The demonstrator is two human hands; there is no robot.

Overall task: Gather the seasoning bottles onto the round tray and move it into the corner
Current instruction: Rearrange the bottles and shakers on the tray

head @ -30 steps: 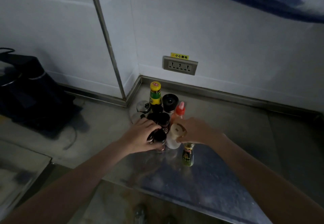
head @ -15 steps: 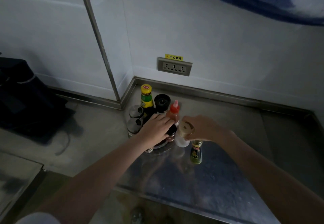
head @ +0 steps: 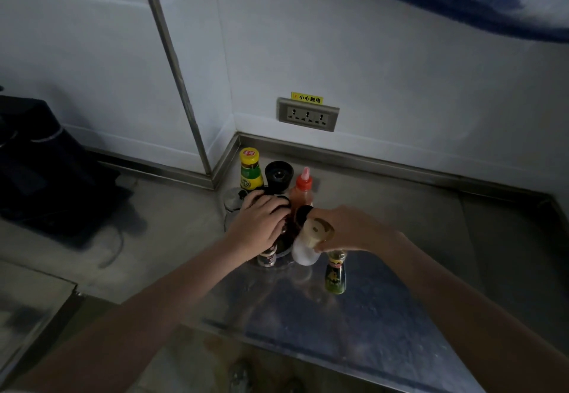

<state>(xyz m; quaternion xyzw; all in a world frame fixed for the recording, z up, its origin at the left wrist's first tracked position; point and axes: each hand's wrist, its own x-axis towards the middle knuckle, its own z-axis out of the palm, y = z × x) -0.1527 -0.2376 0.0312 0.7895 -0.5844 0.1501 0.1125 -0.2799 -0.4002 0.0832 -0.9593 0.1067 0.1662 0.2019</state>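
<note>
Cluster of seasoning bottles standing tight in the corner of the dull stainless-steel surface (head: 415,214), just below the grey triple wall socket (head: 308,114). Round tray itself mostly hidden beneath them. At the back: yellow-capped green-labelled bottle (head: 250,168), black-lidded grinder (head: 279,174), red-capped orange squeeze bottle (head: 303,191). Left hand (head: 261,223) laid over the dark bottles in the middle, fingers curled on their tops; exact grip not clear. Right hand (head: 354,228) grasping the white bottle with beige cap (head: 308,243). Small green-labelled dark bottle (head: 335,272) standing just beside it, near the right wrist.
</note>
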